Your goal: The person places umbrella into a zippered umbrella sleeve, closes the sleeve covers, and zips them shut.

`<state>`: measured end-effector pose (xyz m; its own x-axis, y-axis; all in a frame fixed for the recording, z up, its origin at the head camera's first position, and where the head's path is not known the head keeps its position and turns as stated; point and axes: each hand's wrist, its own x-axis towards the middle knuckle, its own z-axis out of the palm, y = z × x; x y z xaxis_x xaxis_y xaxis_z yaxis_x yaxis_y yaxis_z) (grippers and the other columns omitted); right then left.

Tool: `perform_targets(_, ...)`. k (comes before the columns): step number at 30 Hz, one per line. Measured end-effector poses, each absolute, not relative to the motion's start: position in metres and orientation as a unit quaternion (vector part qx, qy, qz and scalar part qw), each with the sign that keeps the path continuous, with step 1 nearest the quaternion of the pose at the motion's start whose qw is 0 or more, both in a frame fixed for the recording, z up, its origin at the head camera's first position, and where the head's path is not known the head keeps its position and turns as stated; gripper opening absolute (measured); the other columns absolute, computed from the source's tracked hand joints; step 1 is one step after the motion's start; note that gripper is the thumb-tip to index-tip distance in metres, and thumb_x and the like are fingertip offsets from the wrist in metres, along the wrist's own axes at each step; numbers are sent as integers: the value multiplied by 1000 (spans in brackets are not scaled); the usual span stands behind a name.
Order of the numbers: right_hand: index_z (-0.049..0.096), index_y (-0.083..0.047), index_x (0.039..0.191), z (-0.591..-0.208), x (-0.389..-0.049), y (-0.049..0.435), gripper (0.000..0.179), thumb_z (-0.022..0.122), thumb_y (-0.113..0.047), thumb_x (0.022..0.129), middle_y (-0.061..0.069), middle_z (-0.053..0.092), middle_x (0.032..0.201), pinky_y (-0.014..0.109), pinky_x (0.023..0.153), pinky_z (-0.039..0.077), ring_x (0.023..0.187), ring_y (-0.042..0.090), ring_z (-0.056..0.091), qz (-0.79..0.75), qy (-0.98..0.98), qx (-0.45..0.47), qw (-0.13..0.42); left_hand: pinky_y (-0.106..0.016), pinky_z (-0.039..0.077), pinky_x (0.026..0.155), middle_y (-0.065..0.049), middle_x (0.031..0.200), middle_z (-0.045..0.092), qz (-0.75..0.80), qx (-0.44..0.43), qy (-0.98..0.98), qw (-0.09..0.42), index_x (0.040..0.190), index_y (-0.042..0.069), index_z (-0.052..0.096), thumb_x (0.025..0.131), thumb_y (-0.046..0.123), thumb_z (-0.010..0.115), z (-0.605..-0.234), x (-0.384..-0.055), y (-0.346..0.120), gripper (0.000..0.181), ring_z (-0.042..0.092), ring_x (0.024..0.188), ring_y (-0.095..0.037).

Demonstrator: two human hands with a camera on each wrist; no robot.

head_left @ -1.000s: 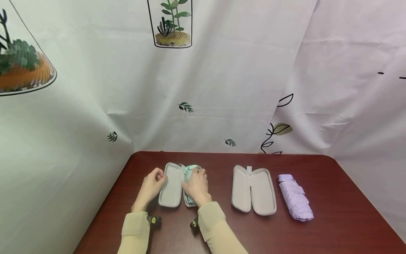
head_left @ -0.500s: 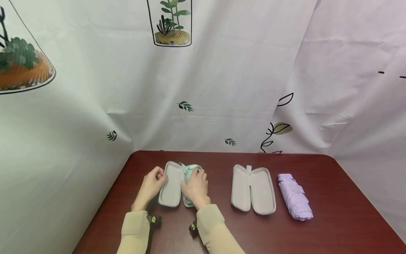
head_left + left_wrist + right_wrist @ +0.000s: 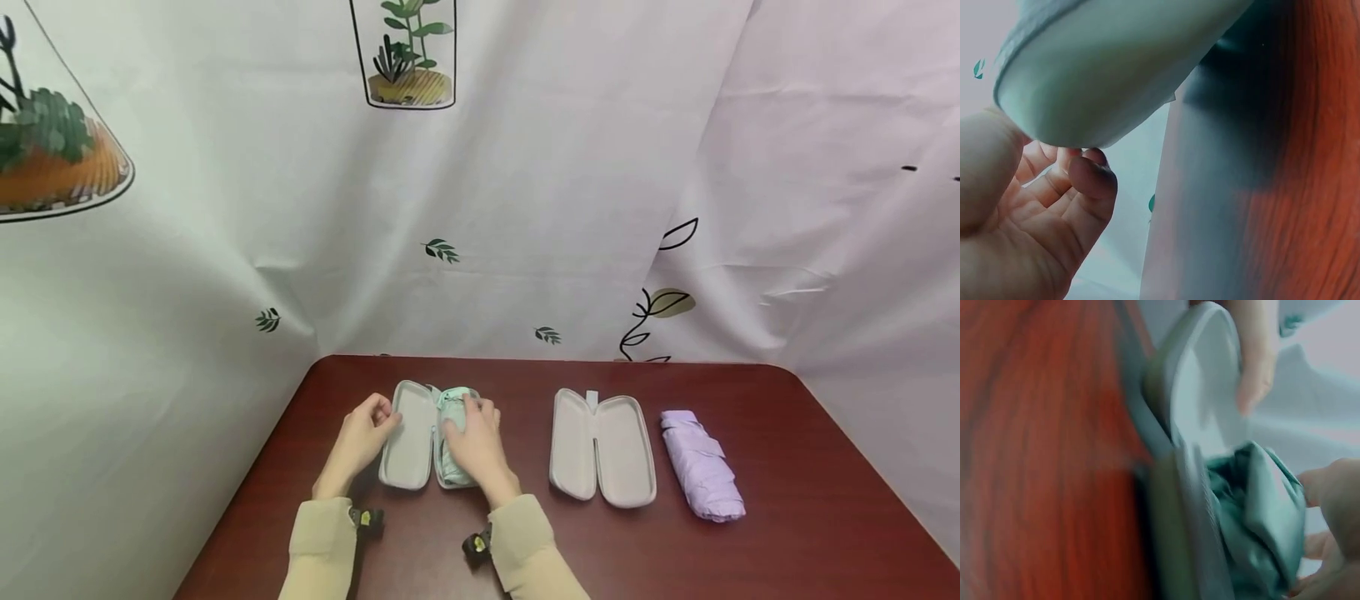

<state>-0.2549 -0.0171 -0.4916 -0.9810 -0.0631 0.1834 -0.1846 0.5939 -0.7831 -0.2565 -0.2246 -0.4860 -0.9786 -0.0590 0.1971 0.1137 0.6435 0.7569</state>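
White fabric (image 3: 525, 208) printed with leaves and potted plants fills the upper frame, behind a dark red wood-grain desk (image 3: 600, 558). Left of centre on the desk, a pale grey hard case (image 3: 407, 442) lies open like a book, with a mint-green folded umbrella (image 3: 453, 410) in its right half.

A person in cream sleeves (image 3: 321, 537) works there with both hands. On the case's left side, the left hand (image 3: 363, 433) pinches its outer rim. The right hand (image 3: 480, 442) lies over the umbrella, fingers loosely spread and relaxed, tips touching the fabric; the umbrella sits between the two hands, mostly beneath the right one.

The umbrella's long axis runs up and down the frame, along its half of the case, with one end toward the top of the frame and the other toward the bottom.

From the left wrist, the rounded outer shell and the curled fingers beneath it show. From the right wrist, blurred, the umbrella's crumpled folds bulge above the rim, and the left thumb lies inside the other half.

Right of centre, a second open case (image 3: 624, 454) lies near a lilac folded umbrella (image 3: 702, 467), which slants from upper left to lower right.
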Motion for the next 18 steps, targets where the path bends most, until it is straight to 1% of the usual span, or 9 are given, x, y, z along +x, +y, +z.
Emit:
perform_targets(2, 50, -2, 139, -493, -256, -8, 50, 56, -21, 93, 19, 48, 131, 49, 100, 38, 123, 34, 42, 469, -876, 66, 95, -30, 37, 62, -3, 74, 48, -426, -17, -899, 103, 91, 10, 55, 89, 15, 71, -487, -256, -225, 17, 47, 69, -17)
perform_targets(5, 56, -1, 131, -500, -260, 5, 41, 55, -15, 93, 15, 56, 114, 46, 92, 43, 107, 30, 53, 495, -859, 55, 121, -29, 37, 61, -2, 73, 48, -426, -13, -899, 98, 91, 10, 55, 90, 16, 70, -486, -255, -226, 17, 47, 68, -17)
perform_targets(7, 59, 0, 125, -508, -264, 12, 36, 55, -12, 91, 10, 59, 101, 42, 83, 46, 93, 24, 56, 506, -853, 48, 122, -28, 38, 60, -2, 73, 48, -425, -8, -900, 94, 91, 10, 55, 90, 16, 71, -486, -255, -227, 17, 47, 68, -16)
perform_targets(9, 60, 0, 121, -515, -267, 17, 33, 57, -11, 90, 5, 59, 90, 38, 73, 46, 80, 19, 55, 509, -852, 41, 114, -28, 38, 59, -2, 73, 48, -425, -7, -901, 93, 91, 10, 55, 90, 16, 71, -485, -254, -227, 17, 46, 67, -16)
perform_targets(11, 63, -1, 116, -520, -271, 22, 29, 60, -12, 89, 2, 59, 82, 35, 67, 46, 71, 15, 55, 510, -852, 35, 112, -28, 38, 59, -2, 73, 48, -426, -10, -899, 97, 91, 9, 55, 89, 15, 71, -485, -255, -227, 17, 47, 67, -16)
perform_targets(14, 66, -4, 108, -522, -274, 28, 22, 64, -15, 90, 0, 60, 76, 34, 61, 46, 64, 14, 54, 510, -852, 25, 115, -28, 38, 59, -2, 73, 48, -426, -12, -899, 98, 90, 10, 55, 90, 17, 71, -485, -256, -227, 17, 47, 66, -16)
perform_targets(18, 69, -6, 100, -521, -274, 33, 16, 68, -18, 88, -1, 61, 74, 34, 61, 47, 64, 14, 55, 505, -856, 27, 102, -27, 38, 58, -2, 73, 48, -428, -7, -899, 90, 90, 11, 55, 90, 18, 70, -486, -256, -228, 17, 47, 66, -15)
